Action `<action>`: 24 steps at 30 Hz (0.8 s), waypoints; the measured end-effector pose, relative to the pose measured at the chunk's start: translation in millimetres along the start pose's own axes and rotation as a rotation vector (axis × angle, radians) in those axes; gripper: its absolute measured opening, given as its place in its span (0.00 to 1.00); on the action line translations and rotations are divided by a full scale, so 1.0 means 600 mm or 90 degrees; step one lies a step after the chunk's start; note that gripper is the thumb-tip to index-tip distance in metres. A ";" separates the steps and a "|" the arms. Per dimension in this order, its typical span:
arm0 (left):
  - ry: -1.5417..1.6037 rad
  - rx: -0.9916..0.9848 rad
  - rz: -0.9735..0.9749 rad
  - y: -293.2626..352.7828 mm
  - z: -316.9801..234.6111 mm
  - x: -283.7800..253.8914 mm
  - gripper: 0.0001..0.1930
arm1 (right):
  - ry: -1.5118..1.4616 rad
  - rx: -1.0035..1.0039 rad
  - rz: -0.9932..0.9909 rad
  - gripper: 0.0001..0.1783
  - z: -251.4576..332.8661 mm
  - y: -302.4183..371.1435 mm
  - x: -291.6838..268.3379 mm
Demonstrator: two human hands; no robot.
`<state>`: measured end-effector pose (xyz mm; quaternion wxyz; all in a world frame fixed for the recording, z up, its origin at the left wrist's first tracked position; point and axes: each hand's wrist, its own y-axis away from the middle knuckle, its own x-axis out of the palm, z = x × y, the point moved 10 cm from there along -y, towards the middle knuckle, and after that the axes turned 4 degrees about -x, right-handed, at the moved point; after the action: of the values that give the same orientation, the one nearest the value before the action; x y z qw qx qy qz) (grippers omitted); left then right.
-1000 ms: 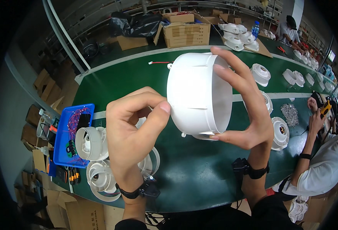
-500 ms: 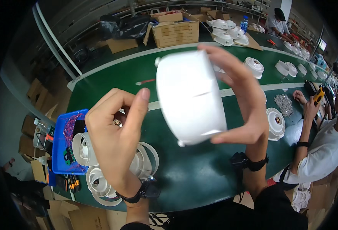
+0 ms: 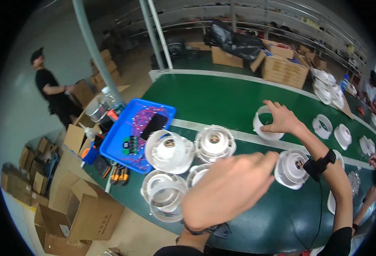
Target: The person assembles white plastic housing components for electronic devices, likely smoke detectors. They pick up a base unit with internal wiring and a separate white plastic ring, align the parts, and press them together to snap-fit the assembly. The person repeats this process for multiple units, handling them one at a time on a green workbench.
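My right hand (image 3: 283,118) reaches far over the table. Its thumb and fingers span a white plastic ring (image 3: 270,135), which appears to rest on the pale strip along the green surface. Closer in, my left hand (image 3: 230,187) is closed, back of the hand up and blurred; whatever its fingers hold is hidden. Just beyond its fingertips stands a white round housing (image 3: 289,170) with a metal motor core. Left of that hand, more white housings (image 3: 214,144) stand grouped, one with a ring (image 3: 153,147) tilted over it. Another ring (image 3: 166,209) leans at the near edge.
A blue tray (image 3: 107,149) holds purple wires, a green circuit board and a dark flat object. Orange-handled tools (image 3: 119,175) lie below it. A cardboard box (image 3: 90,213) stands on the floor. At right are a pile of small metal parts (image 3: 354,183) and a co-worker's hands (image 3: 373,194).
The view has swung left. The white cylindrical part that my right hand held up close is out of that raised position; the hand is now at a ring farther away. My left hand has turned palm down.
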<state>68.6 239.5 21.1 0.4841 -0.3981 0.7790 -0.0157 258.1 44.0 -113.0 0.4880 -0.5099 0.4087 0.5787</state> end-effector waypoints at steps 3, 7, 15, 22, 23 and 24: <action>-0.006 -0.012 0.045 0.014 0.008 0.006 0.10 | 0.062 0.058 0.067 0.65 -0.038 -0.083 0.084; -0.070 -0.034 -0.011 0.012 0.027 0.010 0.12 | 0.008 0.017 -0.074 0.66 -0.035 -0.138 0.091; -0.039 -0.061 0.047 0.008 0.029 0.009 0.19 | -0.058 -0.122 0.029 0.48 0.019 -0.075 0.027; 0.002 -0.106 0.104 -0.005 0.023 0.021 0.25 | -0.128 -0.104 0.185 0.58 -0.023 0.232 0.062; 0.002 -0.098 0.108 -0.007 0.021 0.027 0.24 | -0.081 -0.089 0.179 0.57 -0.025 0.269 0.069; 0.004 -0.089 0.113 -0.012 0.019 0.036 0.24 | -0.033 -0.072 0.176 0.57 -0.028 0.304 0.075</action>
<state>77.3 224.7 1.7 0.4521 -0.3602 0.8121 0.0804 82.2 -0.3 -164.2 0.3847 -0.4606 0.4292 0.6751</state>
